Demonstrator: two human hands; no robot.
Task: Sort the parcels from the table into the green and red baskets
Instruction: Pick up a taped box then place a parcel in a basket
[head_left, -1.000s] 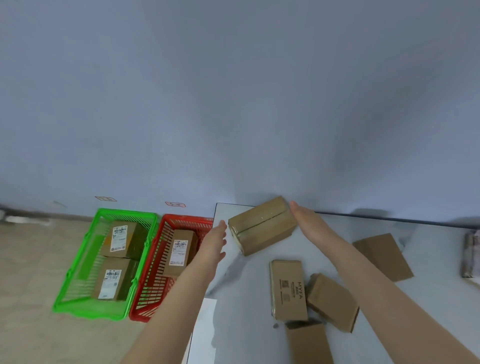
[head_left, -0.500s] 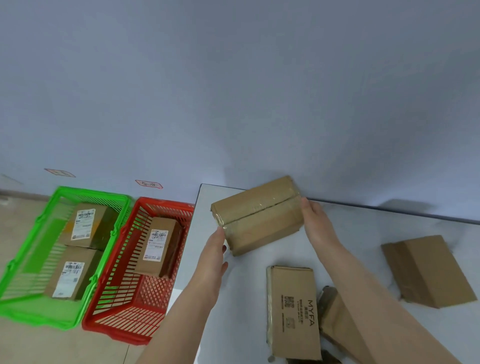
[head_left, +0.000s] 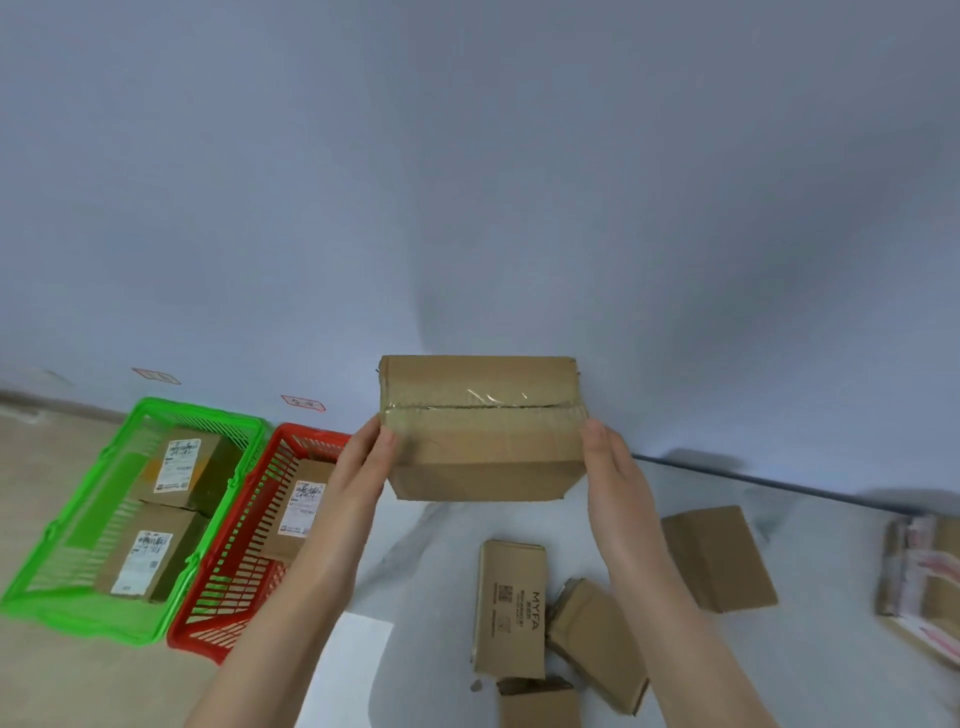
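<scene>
Hanging above the table (head_left: 431, 571), the taped box (head_left: 483, 431) sits between left hand (head_left: 358, 467) and right hand (head_left: 613, 473), each grip clamped on one end, with two parcels (head_left: 176, 467) in the green basket (head_left: 202, 410), one in the red basket (head_left: 234, 571), and at least five unsorted.

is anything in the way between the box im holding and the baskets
Nothing visible. The taped cardboard box is held between left hand and right hand, above the table; the red basket and green basket stand open, lower left, with room inside.
</scene>
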